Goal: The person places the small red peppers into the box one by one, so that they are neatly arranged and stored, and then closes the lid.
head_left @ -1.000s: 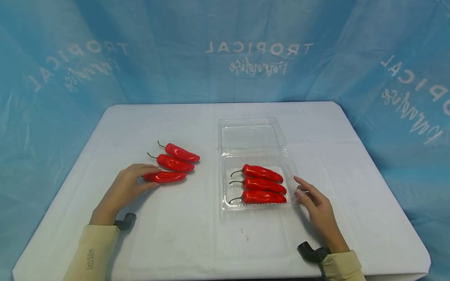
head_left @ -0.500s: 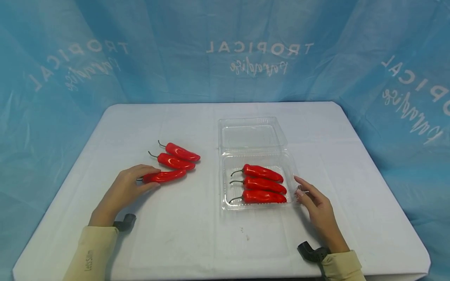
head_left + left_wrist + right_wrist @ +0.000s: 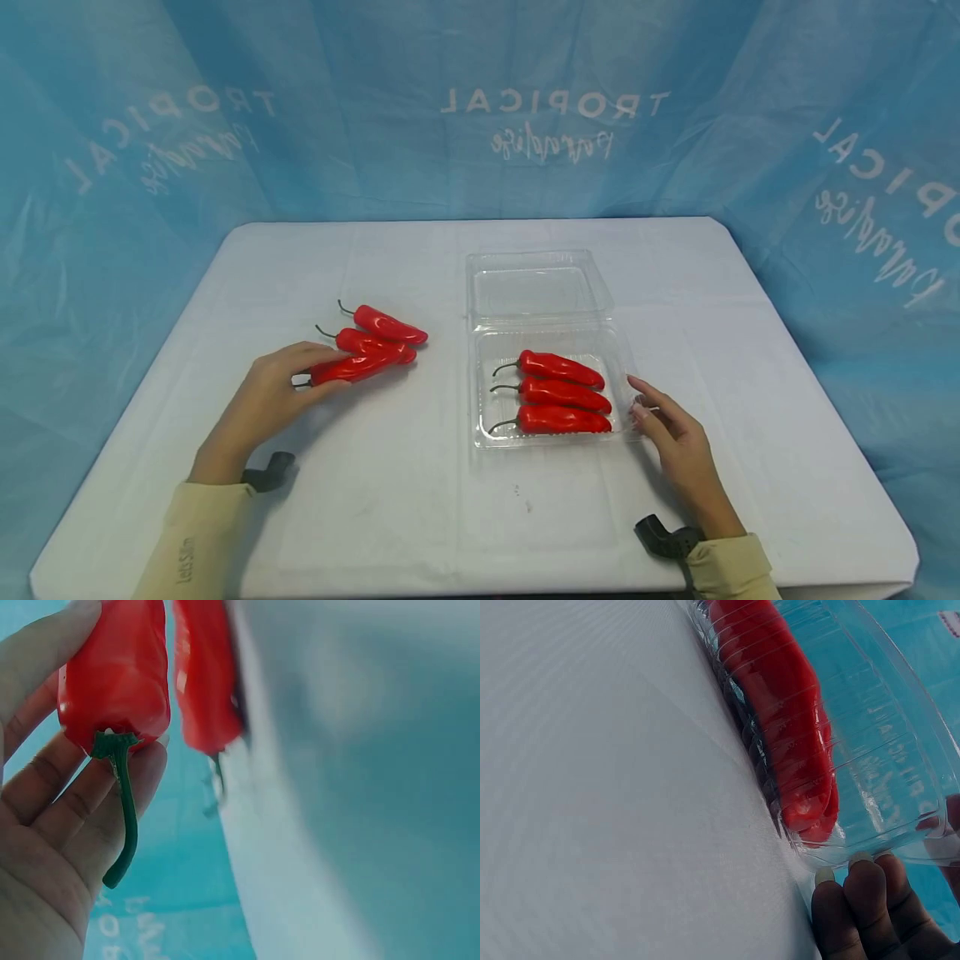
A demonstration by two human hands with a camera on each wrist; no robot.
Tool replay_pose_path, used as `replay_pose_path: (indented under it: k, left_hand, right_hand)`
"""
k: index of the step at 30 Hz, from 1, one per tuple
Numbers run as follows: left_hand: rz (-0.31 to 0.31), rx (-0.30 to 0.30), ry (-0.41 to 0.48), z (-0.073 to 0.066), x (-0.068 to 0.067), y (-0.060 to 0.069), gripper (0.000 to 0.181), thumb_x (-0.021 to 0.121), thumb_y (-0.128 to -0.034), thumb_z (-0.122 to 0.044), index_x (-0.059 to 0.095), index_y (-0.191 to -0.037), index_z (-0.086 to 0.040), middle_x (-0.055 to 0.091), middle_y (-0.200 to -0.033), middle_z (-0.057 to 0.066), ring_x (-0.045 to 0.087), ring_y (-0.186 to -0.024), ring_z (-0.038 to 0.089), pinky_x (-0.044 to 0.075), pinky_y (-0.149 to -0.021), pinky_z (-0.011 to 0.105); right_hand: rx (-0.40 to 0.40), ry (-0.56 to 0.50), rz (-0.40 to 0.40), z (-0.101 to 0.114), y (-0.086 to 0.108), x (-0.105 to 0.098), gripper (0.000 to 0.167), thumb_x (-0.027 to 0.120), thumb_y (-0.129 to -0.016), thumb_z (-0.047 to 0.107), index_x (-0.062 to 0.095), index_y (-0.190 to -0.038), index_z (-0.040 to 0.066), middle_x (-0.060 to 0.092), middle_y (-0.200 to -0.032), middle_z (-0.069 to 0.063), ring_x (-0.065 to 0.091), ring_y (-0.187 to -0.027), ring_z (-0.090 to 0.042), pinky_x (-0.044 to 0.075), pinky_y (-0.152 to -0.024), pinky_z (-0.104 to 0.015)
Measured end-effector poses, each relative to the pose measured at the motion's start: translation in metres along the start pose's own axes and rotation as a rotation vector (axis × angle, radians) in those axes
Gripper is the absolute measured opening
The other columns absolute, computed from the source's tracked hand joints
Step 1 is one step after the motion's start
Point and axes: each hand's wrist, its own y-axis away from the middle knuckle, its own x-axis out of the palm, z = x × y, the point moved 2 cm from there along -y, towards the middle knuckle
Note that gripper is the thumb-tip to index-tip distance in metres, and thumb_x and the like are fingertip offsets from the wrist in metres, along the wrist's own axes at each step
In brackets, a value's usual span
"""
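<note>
A red chili pepper (image 3: 341, 369) with a green stem is pinched between the thumb and fingers of my left hand (image 3: 266, 396). In the left wrist view this pepper (image 3: 116, 675) appears raised, its stem hanging toward the palm. Its tip overlaps a second red pepper (image 3: 363, 341) in the head view, and a third pepper (image 3: 390, 325) lies just behind. On the right, three red peppers (image 3: 562, 393) lie side by side in a clear plastic clamshell container (image 3: 480, 417). My right hand (image 3: 678, 442) grips the container's right rim, fingertips (image 3: 866, 881) against the outside wall.
The container's lid (image 3: 532, 292) is folded back flat on the white-covered table (image 3: 390, 508). Blue printed curtains (image 3: 360, 125) enclose the back and sides. A dark wrist device (image 3: 663, 540) sits on each wrist.
My left hand has taken the nearest pepper up off the table, tilting its tip away from me and over the middle pepper. The right hand and the container have stayed in place.
</note>
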Motion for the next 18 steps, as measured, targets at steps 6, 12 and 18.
replay_pose_path:
  k: [6, 12, 18]
  left_hand:
    - [-0.022, 0.081, 0.034, -0.022, 0.001, -0.013, 0.056, 0.090, -0.0786, -0.012, 0.070, -0.131, -0.017, 0.069, -0.123, 0.008, 0.064, -0.109, 0.027, 0.062, -0.076, 0.049]
    - [-0.027, 0.105, 0.073, -0.040, 0.010, -0.024, 0.057, 0.092, -0.0770, -0.015, 0.071, -0.130, -0.018, 0.069, -0.125, 0.004, 0.062, -0.116, 0.025, 0.062, -0.079, 0.047]
    - [-0.005, 0.105, 0.085, -0.058, 0.025, -0.035, 0.055, 0.091, -0.0783, -0.022, 0.072, -0.130, -0.022, 0.070, -0.123, 0.000, 0.061, -0.112, 0.022, 0.062, -0.080, 0.045]
  right_hand:
    - [0.000, -0.004, -0.004, -0.001, 0.001, -0.001, 0.042, 0.057, -0.105, 0.014, 0.057, -0.147, 0.017, 0.062, -0.117, -0.012, 0.064, -0.091, -0.016, 0.054, -0.083, -0.016]
    - [0.000, -0.010, -0.004, 0.000, 0.000, -0.001, 0.041, 0.057, -0.105, 0.013, 0.058, -0.146, 0.016, 0.062, -0.117, -0.013, 0.063, -0.090, -0.018, 0.054, -0.082, -0.017]
    - [0.003, -0.007, -0.006, 0.000, 0.000, 0.000, 0.041, 0.058, -0.105, 0.014, 0.058, -0.146, 0.017, 0.062, -0.116, -0.011, 0.063, -0.090, -0.017, 0.054, -0.081, -0.016]
